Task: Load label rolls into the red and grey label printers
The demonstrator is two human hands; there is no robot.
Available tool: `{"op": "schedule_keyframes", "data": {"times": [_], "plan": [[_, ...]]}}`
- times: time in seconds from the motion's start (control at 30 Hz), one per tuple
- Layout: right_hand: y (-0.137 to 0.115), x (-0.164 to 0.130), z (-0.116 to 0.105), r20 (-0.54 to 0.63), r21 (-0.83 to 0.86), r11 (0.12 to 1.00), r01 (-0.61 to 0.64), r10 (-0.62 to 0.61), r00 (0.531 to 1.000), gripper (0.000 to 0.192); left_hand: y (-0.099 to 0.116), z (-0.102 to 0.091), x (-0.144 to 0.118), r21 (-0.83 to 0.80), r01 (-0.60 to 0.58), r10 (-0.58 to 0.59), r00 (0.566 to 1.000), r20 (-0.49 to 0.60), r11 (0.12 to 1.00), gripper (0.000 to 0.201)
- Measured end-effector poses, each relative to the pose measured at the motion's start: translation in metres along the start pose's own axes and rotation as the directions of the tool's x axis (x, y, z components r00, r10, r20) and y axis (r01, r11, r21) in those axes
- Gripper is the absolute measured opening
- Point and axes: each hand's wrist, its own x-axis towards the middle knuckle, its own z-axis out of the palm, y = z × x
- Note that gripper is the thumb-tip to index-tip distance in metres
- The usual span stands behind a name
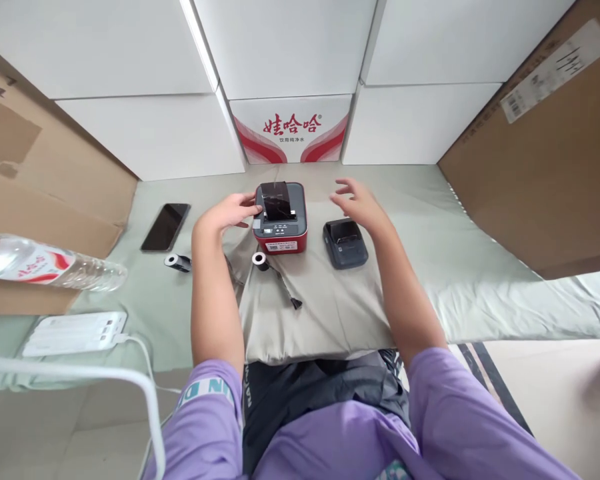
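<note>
Purple sleeves and a dark lap fill the near edge, and from them two bare forearms reach out over a folded grey-beige cloth (320,307) spread on the pale green sheet (455,267). The left hand (230,212) rests flat, fingers lightly spread, against the left side of a small red-and-black label printer with a raised dark lid (281,217), steadying it rather than gripping. The right hand (357,202) hovers open and empty, fingers fanned, just right of that printer and above a dark grey compact printer (345,243). A small black-and-white roll core (260,260) lies on the cloth just in front of the red printer, with a second like it (177,262) further left, near a black smartphone (165,227). By my reading the step is settling the red printer with its lid open; the next move would call for the free right hand to pinch small parts precisely while the left braces the casing
</note>
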Motion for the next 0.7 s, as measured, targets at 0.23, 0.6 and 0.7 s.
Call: {"op": "schedule_keyframes", "data": {"times": [0.23,0.6,0.7], "plan": [[0.068,-0.050,-0.017,-0.075,0.332,0.938,-0.098,0.130,0.989,0.047,0.073,0.044,-0.066,0.176,-0.429,0.452,0.713,-0.536,0.886,0.016],[0.079,-0.045,0.010,-0.135,0.406,0.914,-0.017,0.078,0.988,0.044,0.050,0.226,-0.076,-0.021,-0.309,0.305,0.947,-0.099,0.951,0.074],[0.080,-0.045,0.011,-0.142,0.423,0.906,-0.030,0.099,0.985,0.044,0.024,0.243,-0.080,-0.092,-0.305,0.295,0.949,-0.113,0.948,0.086]]}}
